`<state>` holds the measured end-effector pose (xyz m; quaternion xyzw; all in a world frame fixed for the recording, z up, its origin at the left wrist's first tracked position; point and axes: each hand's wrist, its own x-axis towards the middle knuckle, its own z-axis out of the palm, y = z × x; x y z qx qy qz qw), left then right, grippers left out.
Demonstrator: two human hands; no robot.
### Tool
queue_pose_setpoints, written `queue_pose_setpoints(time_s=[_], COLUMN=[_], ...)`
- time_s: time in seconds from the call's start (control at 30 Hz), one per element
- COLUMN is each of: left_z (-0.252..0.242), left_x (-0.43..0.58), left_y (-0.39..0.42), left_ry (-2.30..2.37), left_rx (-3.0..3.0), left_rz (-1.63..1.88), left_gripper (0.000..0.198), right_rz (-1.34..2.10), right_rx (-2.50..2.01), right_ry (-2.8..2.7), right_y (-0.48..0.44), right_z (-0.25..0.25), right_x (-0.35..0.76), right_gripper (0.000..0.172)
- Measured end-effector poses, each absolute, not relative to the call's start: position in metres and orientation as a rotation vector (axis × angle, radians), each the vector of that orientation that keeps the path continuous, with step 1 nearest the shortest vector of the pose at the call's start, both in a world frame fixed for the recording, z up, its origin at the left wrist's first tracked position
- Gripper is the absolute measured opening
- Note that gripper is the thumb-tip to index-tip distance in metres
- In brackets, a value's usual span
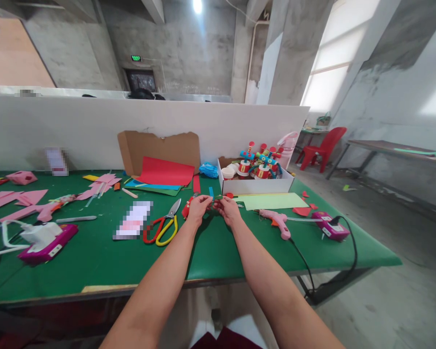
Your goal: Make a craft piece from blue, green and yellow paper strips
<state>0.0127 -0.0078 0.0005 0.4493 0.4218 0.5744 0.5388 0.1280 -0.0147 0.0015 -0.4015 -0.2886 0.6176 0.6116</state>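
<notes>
My left hand (198,206) and my right hand (228,208) meet above the green table (94,261), fingers pinched together on a small green strip (214,199) held between them. A red piece (186,207) lies just left of my left hand. Red and yellow scissors (164,225) rest on the table further left. A pink glue gun (278,222) lies to the right of my right hand.
A white box (256,184) with colourful paper toys stands behind the hands, a pale green sheet (271,200) beside it. Red and blue sheets (163,174) lean on cardboard. Pink power strips (47,242) (330,227), pink paper cut-outs (29,201), a red chair (323,148).
</notes>
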Motion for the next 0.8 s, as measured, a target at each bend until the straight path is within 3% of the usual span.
queue_pose_setpoints(time_s=[0.33, 0.8], left_z=[-0.0036, -0.005], left_x=[0.0116, 0.0146], left_y=[-0.0039, -0.0048], left_ry=[1.011, 1.018], left_rx=[1.079, 1.059], left_rz=[1.362, 1.382], left_gripper=[0.038, 0.028], right_rz=[1.446, 1.359], right_rx=[-0.842, -0.864], right_ry=[-0.785, -0.826], right_y=[-0.0172, -0.0187], right_z=[-0.001, -0.0015], right_x=[0.1262, 0.1233], right_gripper=[0.029, 0.03])
